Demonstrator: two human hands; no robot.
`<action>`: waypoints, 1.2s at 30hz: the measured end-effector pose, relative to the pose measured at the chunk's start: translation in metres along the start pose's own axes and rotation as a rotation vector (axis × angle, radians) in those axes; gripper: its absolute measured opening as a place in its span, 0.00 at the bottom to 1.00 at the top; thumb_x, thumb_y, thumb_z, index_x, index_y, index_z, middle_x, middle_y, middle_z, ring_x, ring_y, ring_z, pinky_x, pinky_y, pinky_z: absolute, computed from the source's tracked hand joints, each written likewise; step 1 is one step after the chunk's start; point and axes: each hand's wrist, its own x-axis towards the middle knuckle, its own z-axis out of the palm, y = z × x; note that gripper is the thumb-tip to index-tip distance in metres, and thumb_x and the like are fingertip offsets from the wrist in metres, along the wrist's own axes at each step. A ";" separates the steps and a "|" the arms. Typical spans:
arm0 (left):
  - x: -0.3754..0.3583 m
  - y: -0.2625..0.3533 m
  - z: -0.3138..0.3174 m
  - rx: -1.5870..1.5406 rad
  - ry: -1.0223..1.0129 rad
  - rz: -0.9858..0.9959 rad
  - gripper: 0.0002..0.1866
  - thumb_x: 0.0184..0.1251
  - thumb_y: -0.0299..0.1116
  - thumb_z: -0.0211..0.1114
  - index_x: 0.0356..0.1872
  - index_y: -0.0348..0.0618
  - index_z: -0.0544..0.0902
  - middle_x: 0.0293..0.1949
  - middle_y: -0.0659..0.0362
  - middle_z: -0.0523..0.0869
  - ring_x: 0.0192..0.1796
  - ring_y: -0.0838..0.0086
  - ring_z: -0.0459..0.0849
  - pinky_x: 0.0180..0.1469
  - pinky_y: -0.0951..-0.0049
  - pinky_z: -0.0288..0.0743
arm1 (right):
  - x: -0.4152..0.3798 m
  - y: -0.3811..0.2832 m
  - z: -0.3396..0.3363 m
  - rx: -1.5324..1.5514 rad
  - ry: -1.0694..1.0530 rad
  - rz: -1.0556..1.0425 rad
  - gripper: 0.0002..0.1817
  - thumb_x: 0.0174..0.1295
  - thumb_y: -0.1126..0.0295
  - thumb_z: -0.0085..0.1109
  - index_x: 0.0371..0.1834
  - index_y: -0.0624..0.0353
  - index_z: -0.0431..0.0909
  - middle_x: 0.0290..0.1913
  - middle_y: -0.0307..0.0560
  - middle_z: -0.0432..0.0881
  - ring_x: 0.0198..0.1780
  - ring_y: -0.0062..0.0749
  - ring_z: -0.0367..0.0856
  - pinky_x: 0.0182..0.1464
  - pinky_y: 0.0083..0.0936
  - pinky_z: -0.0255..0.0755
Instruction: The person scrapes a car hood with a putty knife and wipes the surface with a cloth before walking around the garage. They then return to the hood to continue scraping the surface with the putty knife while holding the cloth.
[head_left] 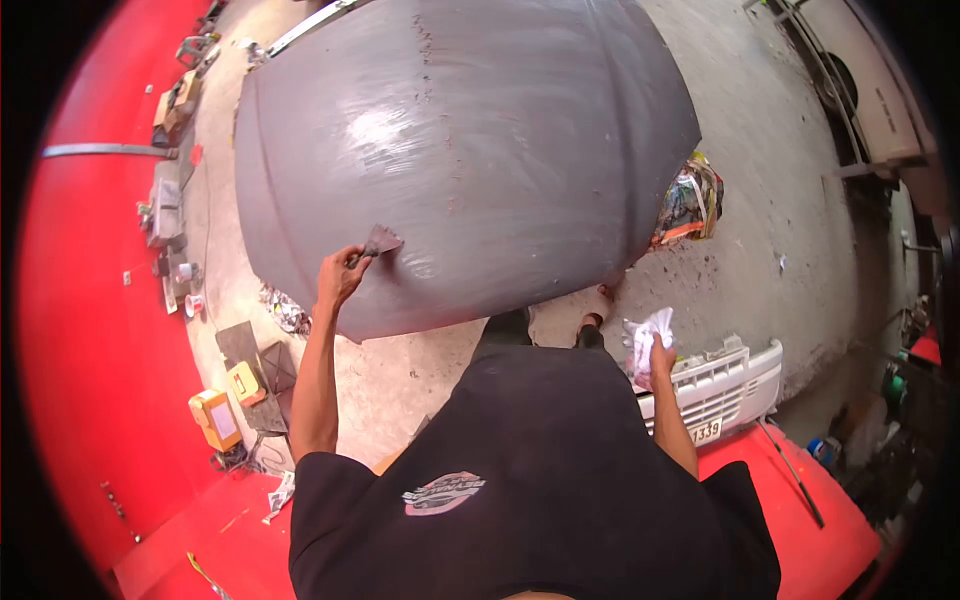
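Note:
My left hand (340, 276) is closed around the handle of a putty knife (384, 241), its broad blade over the lower left of a grey car hood (510, 190). Glossy patches and streaks show across the hood, and a row of dark specks runs down its middle. Away to the right, beside my body, my right hand (661, 361) grips a crumpled white rag (648, 336). The rag hangs apart from the hood, in front of a white car bumper.
A white bumper with a grille (735, 385) lies at the lower right near a red panel (810, 490). Crumpled paper (690, 200) pokes out by the hood's right edge. Boxes, a yellow container (243, 382) and tools line the floor at left, along a red wall (90, 300).

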 end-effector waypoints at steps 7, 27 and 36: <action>0.069 0.227 0.097 -0.029 -0.319 0.509 0.09 0.64 0.36 0.67 0.45 0.54 0.88 0.36 0.52 0.89 0.39 0.52 0.87 0.42 0.53 0.81 | -0.061 -0.006 0.036 -0.002 0.043 0.006 0.30 0.62 0.52 0.67 0.53 0.72 0.83 0.47 0.53 0.88 0.47 0.35 0.84 0.52 0.32 0.75; 0.059 0.378 0.194 0.054 -0.352 0.600 0.15 0.67 0.39 0.65 0.52 0.51 0.81 0.41 0.51 0.87 0.42 0.50 0.86 0.42 0.50 0.80 | -0.088 0.066 -0.028 -0.035 0.165 0.276 0.35 0.58 0.49 0.63 0.56 0.72 0.80 0.55 0.66 0.84 0.60 0.53 0.81 0.62 0.38 0.71; -0.009 0.251 0.113 -0.146 -0.188 0.291 0.18 0.67 0.33 0.70 0.57 0.50 0.82 0.45 0.46 0.89 0.46 0.51 0.88 0.46 0.59 0.80 | 0.008 0.043 -0.038 0.041 0.130 0.259 0.36 0.59 0.47 0.66 0.55 0.73 0.81 0.53 0.63 0.85 0.55 0.47 0.83 0.57 0.37 0.73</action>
